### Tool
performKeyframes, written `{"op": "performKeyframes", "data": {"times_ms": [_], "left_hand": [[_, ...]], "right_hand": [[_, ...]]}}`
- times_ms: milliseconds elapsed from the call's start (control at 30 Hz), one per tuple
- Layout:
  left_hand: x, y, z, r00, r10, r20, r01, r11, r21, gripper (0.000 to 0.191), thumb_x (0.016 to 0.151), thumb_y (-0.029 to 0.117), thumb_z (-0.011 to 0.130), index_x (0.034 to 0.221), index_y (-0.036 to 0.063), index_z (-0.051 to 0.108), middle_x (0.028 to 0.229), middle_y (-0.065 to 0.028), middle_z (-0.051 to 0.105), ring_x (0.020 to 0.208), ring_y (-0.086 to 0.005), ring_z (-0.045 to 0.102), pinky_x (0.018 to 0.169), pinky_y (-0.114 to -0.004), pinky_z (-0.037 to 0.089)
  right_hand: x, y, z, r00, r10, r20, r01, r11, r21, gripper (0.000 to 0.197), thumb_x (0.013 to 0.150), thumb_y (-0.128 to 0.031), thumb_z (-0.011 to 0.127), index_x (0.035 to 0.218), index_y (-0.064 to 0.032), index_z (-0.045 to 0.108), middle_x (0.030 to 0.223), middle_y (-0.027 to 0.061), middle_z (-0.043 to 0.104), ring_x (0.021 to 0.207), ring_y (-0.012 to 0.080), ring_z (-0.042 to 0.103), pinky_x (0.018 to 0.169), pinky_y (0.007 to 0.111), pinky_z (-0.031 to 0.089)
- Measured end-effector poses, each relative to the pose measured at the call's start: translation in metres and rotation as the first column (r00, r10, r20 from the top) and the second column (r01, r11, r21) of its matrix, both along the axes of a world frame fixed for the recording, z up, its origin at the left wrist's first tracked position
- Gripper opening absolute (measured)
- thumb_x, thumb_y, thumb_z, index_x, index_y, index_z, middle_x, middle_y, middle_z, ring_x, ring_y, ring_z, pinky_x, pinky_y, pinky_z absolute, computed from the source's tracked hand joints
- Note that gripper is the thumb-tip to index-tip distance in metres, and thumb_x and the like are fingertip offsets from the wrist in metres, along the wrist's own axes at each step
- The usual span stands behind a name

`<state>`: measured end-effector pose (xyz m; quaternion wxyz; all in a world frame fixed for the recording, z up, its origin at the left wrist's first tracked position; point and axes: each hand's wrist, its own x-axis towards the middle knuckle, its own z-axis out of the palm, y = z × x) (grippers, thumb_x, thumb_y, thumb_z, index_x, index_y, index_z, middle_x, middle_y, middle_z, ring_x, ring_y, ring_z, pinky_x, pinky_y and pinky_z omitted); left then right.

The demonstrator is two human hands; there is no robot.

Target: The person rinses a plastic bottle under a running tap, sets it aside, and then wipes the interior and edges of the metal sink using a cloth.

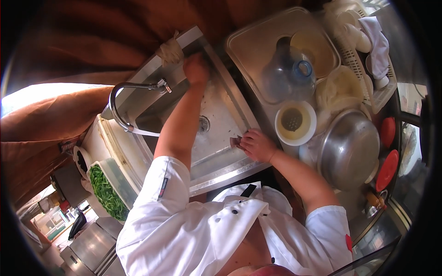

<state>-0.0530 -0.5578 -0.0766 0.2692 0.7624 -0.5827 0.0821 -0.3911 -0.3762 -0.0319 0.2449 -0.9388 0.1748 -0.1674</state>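
Before me is a stainless steel sink (221,114) with a round drain (203,125) and dark specks on its wet bottom. My right hand (257,145) rests at the sink's right rim, fingers closed on a brown scouring pad or cloth (236,142). My left hand (197,69) reaches into the far end of the sink, beside a beige rag (170,51) draped over the rim. Blur and shadow there hide whether it holds anything. A curved metal faucet (115,100) arches over the left side; a white streak, water or a hose, leaves its end behind my left forearm.
To the right stand a large tray (248,45), a clear plastic jug (286,79), a white strainer cup (296,123), an upturned steel bowl (348,150) and a white basket (385,91). At left, a container of chopped greens (107,193) sits near a white lidded box (114,148).
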Motion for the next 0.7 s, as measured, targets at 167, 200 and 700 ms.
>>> {"op": "performKeyframes", "data": {"times_ms": [167,200,700], "left_hand": [[-0.036,0.105,0.011,0.868,-0.410,-0.282,0.468,0.865,0.183,0.020,0.087,0.008,0.062,0.105,0.0112,0.072,0.115,-0.0124,0.067,0.107,-0.0367,0.064,0.095,-0.045,0.053],[-0.036,0.136,0.011,0.854,-0.452,-0.259,0.498,0.854,0.150,0.020,0.087,0.005,0.061,0.104,0.0103,0.071,0.115,-0.0130,0.067,0.109,-0.0375,0.064,0.094,-0.047,0.053],[0.035,0.243,-0.019,0.876,0.162,-0.454,0.070,0.889,0.452,0.020,0.092,0.019,0.068,0.102,0.0035,0.059,0.094,-0.0212,0.068,0.087,-0.0419,0.066,0.076,-0.049,0.054]], "right_hand": [[-0.005,-0.001,-0.004,0.999,-0.034,0.025,0.034,0.999,0.003,0.018,0.082,-0.021,0.072,0.095,-0.0099,0.074,0.102,0.0020,0.069,0.109,0.0223,0.061,0.108,0.043,0.044],[-0.004,0.001,-0.005,0.998,-0.031,0.057,0.031,0.999,0.009,0.018,0.079,-0.020,0.074,0.094,-0.0090,0.074,0.103,0.0028,0.070,0.108,0.0233,0.062,0.106,0.044,0.046],[-0.003,0.004,-0.003,0.999,-0.014,-0.035,0.011,0.998,-0.064,0.019,0.085,-0.024,0.072,0.099,-0.0126,0.074,0.104,-0.0004,0.069,0.112,0.0195,0.061,0.113,0.041,0.040]]}}
